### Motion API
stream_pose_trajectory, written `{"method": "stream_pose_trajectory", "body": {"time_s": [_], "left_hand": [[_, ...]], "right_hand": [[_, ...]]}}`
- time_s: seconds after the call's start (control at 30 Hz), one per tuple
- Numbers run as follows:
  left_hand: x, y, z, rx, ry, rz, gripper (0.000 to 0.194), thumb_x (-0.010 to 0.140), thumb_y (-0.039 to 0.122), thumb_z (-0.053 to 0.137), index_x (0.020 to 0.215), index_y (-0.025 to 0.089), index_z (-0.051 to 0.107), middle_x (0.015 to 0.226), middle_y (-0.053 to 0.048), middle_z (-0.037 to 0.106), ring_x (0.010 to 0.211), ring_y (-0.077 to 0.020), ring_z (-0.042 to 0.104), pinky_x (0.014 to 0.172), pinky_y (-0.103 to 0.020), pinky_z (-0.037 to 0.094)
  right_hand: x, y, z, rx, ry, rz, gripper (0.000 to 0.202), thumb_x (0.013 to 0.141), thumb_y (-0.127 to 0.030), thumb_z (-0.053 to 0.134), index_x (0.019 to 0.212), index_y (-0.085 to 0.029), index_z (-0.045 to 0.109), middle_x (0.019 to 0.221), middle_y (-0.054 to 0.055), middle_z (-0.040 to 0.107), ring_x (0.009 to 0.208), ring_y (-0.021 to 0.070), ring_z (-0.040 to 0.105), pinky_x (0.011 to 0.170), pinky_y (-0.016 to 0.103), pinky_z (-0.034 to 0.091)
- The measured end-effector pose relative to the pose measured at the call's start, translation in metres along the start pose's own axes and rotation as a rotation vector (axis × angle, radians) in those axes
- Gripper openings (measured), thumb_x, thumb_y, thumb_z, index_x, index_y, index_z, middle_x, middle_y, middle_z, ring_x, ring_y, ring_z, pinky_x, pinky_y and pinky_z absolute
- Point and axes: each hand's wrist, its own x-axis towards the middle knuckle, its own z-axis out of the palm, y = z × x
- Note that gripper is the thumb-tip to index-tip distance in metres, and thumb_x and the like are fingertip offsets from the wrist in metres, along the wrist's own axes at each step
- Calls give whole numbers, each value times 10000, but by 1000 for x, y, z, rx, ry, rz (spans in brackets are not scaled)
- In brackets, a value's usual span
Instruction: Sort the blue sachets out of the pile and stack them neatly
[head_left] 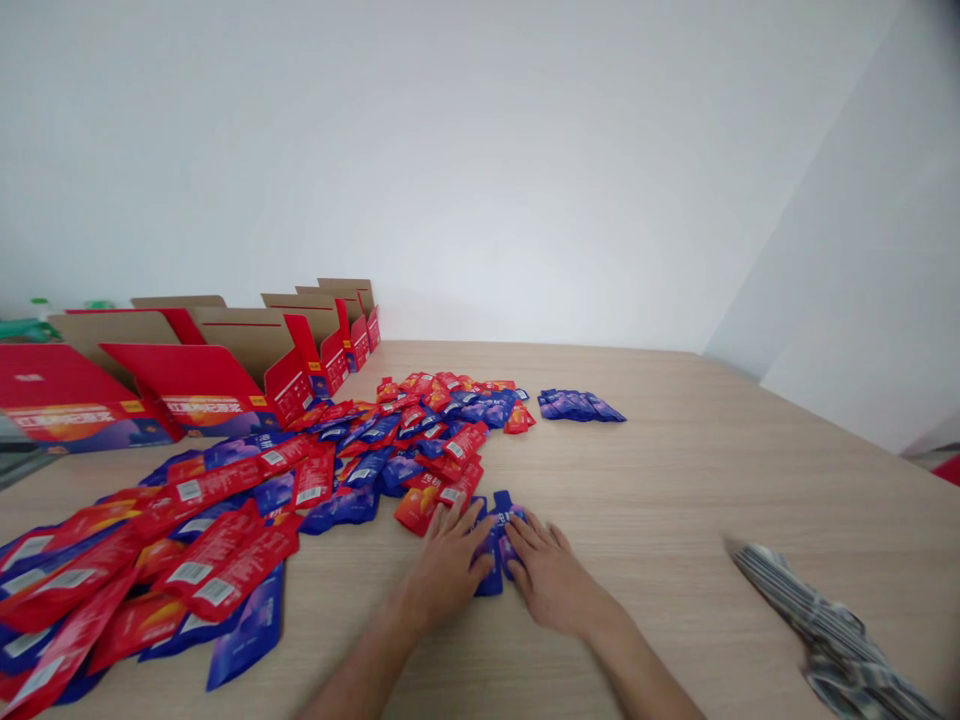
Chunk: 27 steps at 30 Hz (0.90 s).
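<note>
Two blue pouches lie side by side on the table in front of me, partly hidden by my fingers. My left hand [448, 560] rests flat with its fingers apart over the left blue pouch [491, 575], close to the red pouches of the pile. On the right blue pouch [503, 515], the fingers of my right hand [551, 575] lie stretched out. Neither hand is closed around anything. A large heap of mixed red and blue pouches [311, 480] spreads to the left of my hands.
Open red cartons [217, 385] stand in a row at the back left. Farther off, right of the heap, lies a small overlapping row of blue pouches [576, 405]. A grey striped object [832, 635], blurred, lies at the right on the wooden table [660, 500]. A white wall rises behind.
</note>
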Motion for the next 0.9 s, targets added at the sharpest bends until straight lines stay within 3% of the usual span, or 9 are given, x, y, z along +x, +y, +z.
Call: {"method": "stream_pose_trajectory", "body": {"time_s": [0.07, 0.2, 0.43, 0.57, 0.7, 0.9], "left_hand": [[0, 2, 5, 9, -63, 28, 542, 953, 469, 360, 1482, 357, 321, 1589, -6, 270, 1483, -281, 120, 1165, -598, 116], [9, 8, 19, 44, -57, 29, 577, 978, 522, 227, 1509, 300, 273, 1589, -40, 265, 1480, -270, 139, 1169, -601, 91], [31, 27, 36, 10, 40, 2, 589, 968, 504, 288, 1497, 249, 325, 1569, -72, 308, 1472, -303, 159, 1169, -600, 102], [33, 31, 34, -22, 45, 8, 590, 965, 509, 286, 1497, 256, 329, 1564, -69, 321, 1472, -301, 160, 1171, -597, 83], [22, 29, 26, -29, 52, 22, 618, 955, 544, 288, 1499, 253, 322, 1581, -65, 280, 1478, -285, 146, 1188, -553, 67], [5, 31, 24, -52, -80, 101, 633, 953, 499, 313, 1529, 248, 233, 1605, -55, 206, 1481, -255, 142, 1201, -474, 116]], "right_hand": [[-4, -1, -1, 7, -24, 6, 588, 977, -431, 280, 1516, -197, 286, 1601, 80, 197, 1487, 262, 83, 1178, 522, 116], [-12, 3, -5, -4, -42, 27, 608, 976, -456, 281, 1518, -181, 282, 1598, 86, 204, 1486, 275, 81, 1182, 515, 109], [-17, 21, -4, -48, -3, 72, 601, 956, -396, 334, 1507, -161, 310, 1589, 87, 229, 1483, 302, 80, 1170, 532, 148], [-16, 19, -4, -37, 26, 74, 620, 932, -336, 384, 1513, -142, 289, 1598, 105, 177, 1485, 287, 84, 1168, 505, 189], [-23, 19, -7, -24, 39, -35, 621, 932, -295, 391, 1528, -198, 247, 1612, 64, 127, 1490, 244, 55, 1185, 468, 168], [-32, 35, -1, 8, -44, -65, 574, 966, -292, 323, 1530, -278, 218, 1605, 34, 168, 1484, 241, 114, 1169, 526, 164]]}}
